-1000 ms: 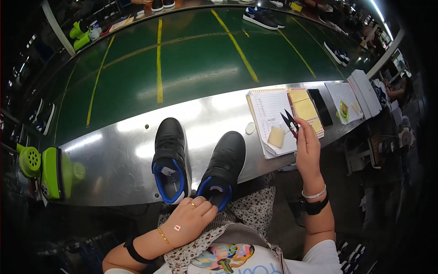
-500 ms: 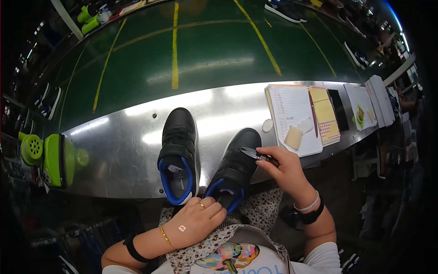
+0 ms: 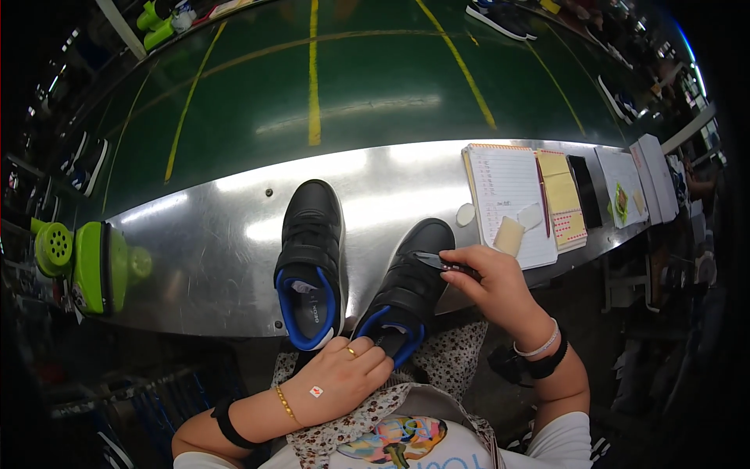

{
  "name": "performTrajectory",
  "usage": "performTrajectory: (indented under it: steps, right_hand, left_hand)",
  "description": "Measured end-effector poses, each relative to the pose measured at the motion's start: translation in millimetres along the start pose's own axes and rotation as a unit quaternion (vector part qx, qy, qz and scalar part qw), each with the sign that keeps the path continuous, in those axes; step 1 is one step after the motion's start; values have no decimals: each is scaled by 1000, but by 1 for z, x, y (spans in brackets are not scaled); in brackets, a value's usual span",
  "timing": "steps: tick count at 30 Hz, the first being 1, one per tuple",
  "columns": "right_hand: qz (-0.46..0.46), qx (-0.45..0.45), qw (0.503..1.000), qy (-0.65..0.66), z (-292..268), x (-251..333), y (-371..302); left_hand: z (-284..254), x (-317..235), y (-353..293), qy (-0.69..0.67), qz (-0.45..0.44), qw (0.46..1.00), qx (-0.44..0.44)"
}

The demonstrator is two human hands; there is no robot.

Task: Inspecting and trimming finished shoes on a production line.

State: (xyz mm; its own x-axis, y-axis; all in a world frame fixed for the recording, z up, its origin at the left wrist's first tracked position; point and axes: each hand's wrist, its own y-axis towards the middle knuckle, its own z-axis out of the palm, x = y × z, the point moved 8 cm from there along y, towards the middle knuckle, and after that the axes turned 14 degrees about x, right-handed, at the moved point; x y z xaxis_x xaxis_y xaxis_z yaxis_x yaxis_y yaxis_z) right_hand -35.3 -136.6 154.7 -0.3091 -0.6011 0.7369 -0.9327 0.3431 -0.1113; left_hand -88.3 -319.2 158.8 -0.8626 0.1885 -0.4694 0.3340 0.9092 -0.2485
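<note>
My left hand (image 3: 332, 381) is gripping the shoe (image 3: 419, 252); ahead, my right hand (image 3: 500, 288) is holding scissors (image 3: 431, 262), ideally skimming flat.

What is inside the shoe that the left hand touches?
Inside the shoe, blue lining and part of a dark insole show; the left hand hides what lies further back.

Your bench (image 3: 195, 258) is smooth, glossy metal with fine scratches, and the black shoes (image 3: 312, 203) look like matt, smooth leather with blue cloth linings (image 3: 303, 340). Your snips (image 3: 430, 260) show shiny metal blades; the notebook (image 3: 508, 184) is matt paper, the green device (image 3: 91, 266) smooth, shiny plastic, and your flowered garment (image 3: 459, 352) matt cloth.
</note>
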Motion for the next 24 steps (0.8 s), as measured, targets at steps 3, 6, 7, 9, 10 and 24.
performTrajectory:
  steps: [3, 6, 7, 9, 10, 24]
  right_hand:
    - [14, 10, 1000, 3, 1, 0, 2]
    - [9, 9, 1000, -6, 1, -1, 2]
    - [6, 9, 1000, -9, 1, -1, 3]
    - [3, 9, 1000, -13, 1, 1, 3]
    - [8, 10, 1000, -11, 1, 1, 3]
    - [73, 34, 996, 27, -1, -9, -2]
  left_hand:
    - [0, 0, 0, 2, 0, 1000, 1]
    - [1, 0, 0, 3, -2, 1000, 7]
    - [1, 1, 0, 2, -1, 1000, 5]
    - [1, 1, 0, 1, 1, 1000, 3]
    - [-1, 0, 0, 3, 2, 1000, -4]
    - [0, 0, 0, 6, 1, 1000, -1]
